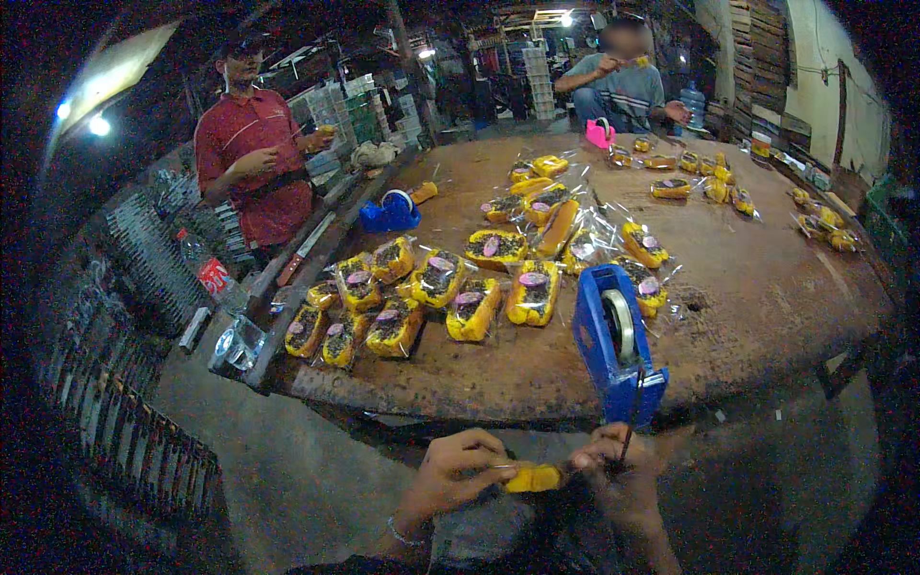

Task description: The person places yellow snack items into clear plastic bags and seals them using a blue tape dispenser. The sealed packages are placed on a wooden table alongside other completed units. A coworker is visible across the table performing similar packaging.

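Observation:
Below the table's near edge, my left hand (pixel 465 471) is closed on one end of a small yellow bread roll (pixel 533 477). At the roll's other end is my right hand (pixel 618 468), its fingers pinched together. A thin dark strip (pixel 632 420) runs from the front of a blue tape dispenser (pixel 602 331) down into the right-hand fingers; its material is unclear. The dispenser stands at the table edge just beyond that hand and holds a pale tape roll. Whether the right fingers also grip the roll's wrapper is hidden.
On the wooden table (pixel 767 316) lie several wrapped, dark-topped bread rolls (pixel 474 309). A second blue dispenser (pixel 391 211) and a pink one (pixel 600 132) stand farther off. One person in red (pixel 254 163) stands at left; another person (pixel 618 86) sits at the far side.

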Action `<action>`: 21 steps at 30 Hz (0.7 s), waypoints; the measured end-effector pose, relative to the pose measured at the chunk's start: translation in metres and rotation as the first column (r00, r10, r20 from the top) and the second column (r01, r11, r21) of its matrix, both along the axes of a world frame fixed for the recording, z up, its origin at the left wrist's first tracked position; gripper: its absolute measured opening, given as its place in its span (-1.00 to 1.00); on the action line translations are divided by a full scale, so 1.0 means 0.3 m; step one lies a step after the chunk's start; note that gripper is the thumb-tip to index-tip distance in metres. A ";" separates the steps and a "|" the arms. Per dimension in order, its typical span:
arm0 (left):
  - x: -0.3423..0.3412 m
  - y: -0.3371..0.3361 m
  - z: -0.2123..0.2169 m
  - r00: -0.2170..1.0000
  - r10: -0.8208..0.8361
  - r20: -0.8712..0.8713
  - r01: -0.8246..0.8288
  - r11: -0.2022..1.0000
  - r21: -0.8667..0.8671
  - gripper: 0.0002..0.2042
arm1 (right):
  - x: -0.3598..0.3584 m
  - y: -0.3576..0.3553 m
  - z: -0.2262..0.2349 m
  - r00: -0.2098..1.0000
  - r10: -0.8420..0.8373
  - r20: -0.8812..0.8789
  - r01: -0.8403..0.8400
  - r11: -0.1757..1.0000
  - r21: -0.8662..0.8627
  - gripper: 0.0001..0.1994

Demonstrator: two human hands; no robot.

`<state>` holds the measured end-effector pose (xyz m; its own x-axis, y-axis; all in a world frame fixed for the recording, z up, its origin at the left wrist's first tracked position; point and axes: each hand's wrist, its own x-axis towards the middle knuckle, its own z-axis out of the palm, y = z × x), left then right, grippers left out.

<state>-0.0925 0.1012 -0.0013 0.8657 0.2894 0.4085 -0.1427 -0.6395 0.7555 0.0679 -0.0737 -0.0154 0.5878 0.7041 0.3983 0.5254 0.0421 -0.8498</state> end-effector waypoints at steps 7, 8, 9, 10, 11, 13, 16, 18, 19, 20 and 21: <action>0.034 -0.018 -0.118 0.996 -0.087 -0.035 0.064 0.902 -0.427 -0.74 | -0.003 0.055 0.010 0.983 0.137 -0.123 -0.138 0.990 -0.004 -0.85; 0.039 -0.020 -0.122 0.990 -0.058 -0.128 -0.009 0.882 -0.472 -0.73 | 0.001 0.050 0.012 0.987 0.128 -0.098 -0.131 0.991 -0.026 -0.86; 0.042 -0.017 -0.122 0.981 -0.020 -0.195 -0.082 0.863 -0.498 -0.72 | 0.008 0.040 0.013 0.993 0.106 -0.056 -0.109 0.993 -0.050 -0.87; 0.041 -0.011 -0.117 0.986 -0.015 -0.164 -0.080 0.826 -0.558 -0.70 | 0.017 0.025 0.013 0.990 0.120 -0.078 -0.124 0.991 -0.058 -0.87; 0.043 -0.001 -0.111 0.994 0.006 -0.109 -0.070 0.795 -0.603 -0.69 | 0.027 0.005 0.012 0.989 0.118 -0.083 -0.124 0.990 -0.064 -0.88; 0.047 0.022 -0.096 0.999 0.037 -0.013 -0.036 0.749 -0.662 -0.66 | 0.053 -0.032 0.003 0.997 0.078 0.018 -0.076 0.993 -0.091 -0.88; 0.035 0.058 -0.078 0.991 0.133 0.001 -0.092 0.692 -0.716 -0.63 | 0.093 -0.078 -0.026 0.974 -0.015 0.226 0.055 0.984 -0.172 -0.88; 0.031 0.087 -0.073 0.997 0.062 0.047 -0.010 0.693 -0.721 -0.64 | 0.108 -0.108 -0.050 0.971 -0.076 0.225 0.136 0.954 -0.267 -0.89; 0.034 0.096 -0.076 0.996 0.084 0.013 -0.053 0.736 -0.675 -0.65 | 0.113 -0.121 -0.062 0.958 -0.139 0.251 0.195 0.957 -0.217 -0.89; 0.040 0.107 -0.079 0.994 0.107 -0.020 -0.096 0.774 -0.626 -0.65 | 0.120 -0.129 -0.074 0.939 -0.209 0.274 0.261 0.950 -0.172 -0.88; 0.049 0.109 -0.085 0.981 0.170 -0.096 -0.195 0.815 -0.546 -0.65 | 0.124 -0.145 -0.085 0.924 -0.270 0.271 0.314 0.940 -0.131 -0.86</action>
<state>-0.0777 0.1339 -0.0267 0.7869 0.6092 0.0987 -0.0262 -0.1268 0.9916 0.1052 -0.1171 -0.0408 0.6765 0.5854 0.4468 0.6851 -0.2777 -0.6734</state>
